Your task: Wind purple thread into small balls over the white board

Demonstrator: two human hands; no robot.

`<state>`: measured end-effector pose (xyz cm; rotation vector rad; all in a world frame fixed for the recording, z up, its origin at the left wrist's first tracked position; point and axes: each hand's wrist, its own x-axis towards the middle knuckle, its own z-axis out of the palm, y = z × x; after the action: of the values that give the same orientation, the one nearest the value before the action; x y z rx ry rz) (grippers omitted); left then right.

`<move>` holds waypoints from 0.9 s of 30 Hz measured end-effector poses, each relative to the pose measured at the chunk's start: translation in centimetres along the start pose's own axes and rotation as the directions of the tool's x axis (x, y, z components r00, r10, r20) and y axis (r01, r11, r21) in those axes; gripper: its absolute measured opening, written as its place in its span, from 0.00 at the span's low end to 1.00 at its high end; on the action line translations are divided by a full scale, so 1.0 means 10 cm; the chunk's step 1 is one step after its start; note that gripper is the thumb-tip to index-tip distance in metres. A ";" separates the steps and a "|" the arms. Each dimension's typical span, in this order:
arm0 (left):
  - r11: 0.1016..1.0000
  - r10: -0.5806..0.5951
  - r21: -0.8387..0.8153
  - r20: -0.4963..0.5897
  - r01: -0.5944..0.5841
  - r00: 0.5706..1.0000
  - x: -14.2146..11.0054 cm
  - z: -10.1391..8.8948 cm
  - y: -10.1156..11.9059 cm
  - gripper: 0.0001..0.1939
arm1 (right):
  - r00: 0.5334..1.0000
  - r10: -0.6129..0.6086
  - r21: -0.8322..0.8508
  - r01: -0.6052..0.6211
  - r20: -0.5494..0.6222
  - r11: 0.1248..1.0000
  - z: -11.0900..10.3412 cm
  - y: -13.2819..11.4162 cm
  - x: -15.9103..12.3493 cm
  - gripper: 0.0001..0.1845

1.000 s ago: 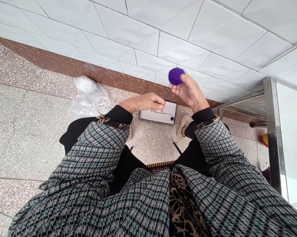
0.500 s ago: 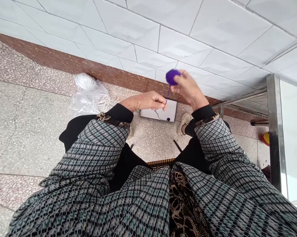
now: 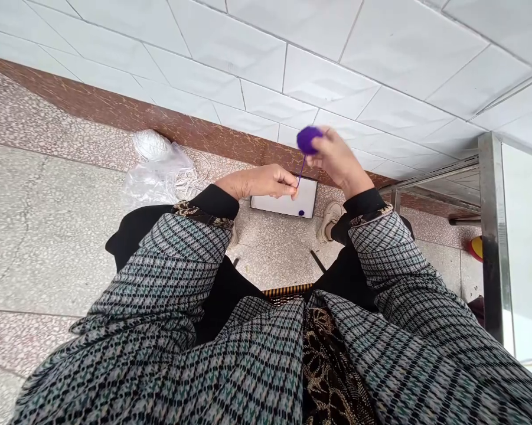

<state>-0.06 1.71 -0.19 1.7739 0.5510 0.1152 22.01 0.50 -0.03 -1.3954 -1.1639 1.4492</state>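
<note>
My right hand [image 3: 336, 160] is raised and closed around a small purple yarn ball [image 3: 307, 139]. A purple strand [image 3: 300, 171] runs down from the ball to my left hand [image 3: 266, 182], whose fingers are pinched on it. Below the hands, a white tray [image 3: 287, 204] lies on the floor with a small purple bit [image 3: 302, 212] on it. Both hands are close together above the tray.
A white yarn ball [image 3: 150, 144] sits with a clear plastic bag [image 3: 159, 177] and loose white cord by the brown skirting at left. A metal frame [image 3: 491, 236] stands at right, with a red and yellow object [image 3: 475, 249] on the floor. My shoe [image 3: 328, 221] is beside the tray.
The strand trailing across the tray has shortened and lifted off it, leaving only the purple bit. My right hand with the ball shifted slightly left; the left hand stayed pinched.
</note>
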 end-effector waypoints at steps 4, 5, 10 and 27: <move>0.999 -0.025 -0.032 -0.339 0.015 0.940 -0.02 -0.06 -0.04 0.08 | 0.876 0.215 -0.262 -0.106 0.431 0.959 -0.01 0.08 -0.08 0.27; 0.998 -0.051 -0.045 -0.430 0.035 0.901 -0.02 -0.08 -0.06 0.08 | 0.830 0.184 -0.208 -0.084 0.527 0.975 -0.03 0.06 -0.12 0.28; 0.991 -0.130 -0.068 -0.395 0.112 0.909 0.02 -0.06 -0.09 0.07 | 0.924 -0.220 0.321 0.115 0.313 0.940 -0.11 -0.08 -0.16 0.34; 0.998 -0.066 -0.021 -0.460 0.064 0.885 -0.05 -0.09 -0.05 0.09 | 0.785 0.087 -0.032 -0.086 0.614 0.996 -0.09 0.02 -0.16 0.29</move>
<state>-0.97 2.40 -0.24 1.7227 0.9502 0.5023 23.02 -1.00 0.27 -0.9957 -1.5062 2.0617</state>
